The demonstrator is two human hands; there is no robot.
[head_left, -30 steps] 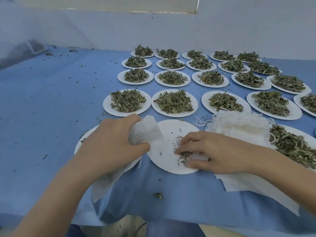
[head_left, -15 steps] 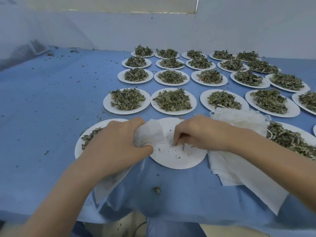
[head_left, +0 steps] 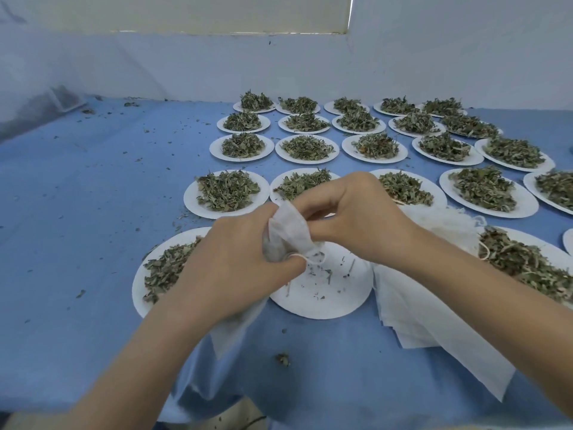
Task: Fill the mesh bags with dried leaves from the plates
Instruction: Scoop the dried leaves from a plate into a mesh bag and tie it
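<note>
Left of the left grip (head_left: 235, 268), a paper plate (head_left: 139, 293) bears dried leaves (head_left: 164, 268) on the blue tabletop (head_left: 77, 212). That grip is curled round a white mesh bag (head_left: 288, 234), which it holds above a nearly bare plate (head_left: 325, 299). Just right of it, the right grip (head_left: 350, 221) pinches the bag's mouth with bent fingers. Right of that grip lies a stack of mesh bags (head_left: 428, 321); beyond both grips stand rows of leaf-filled plates (head_left: 310, 147).
</note>
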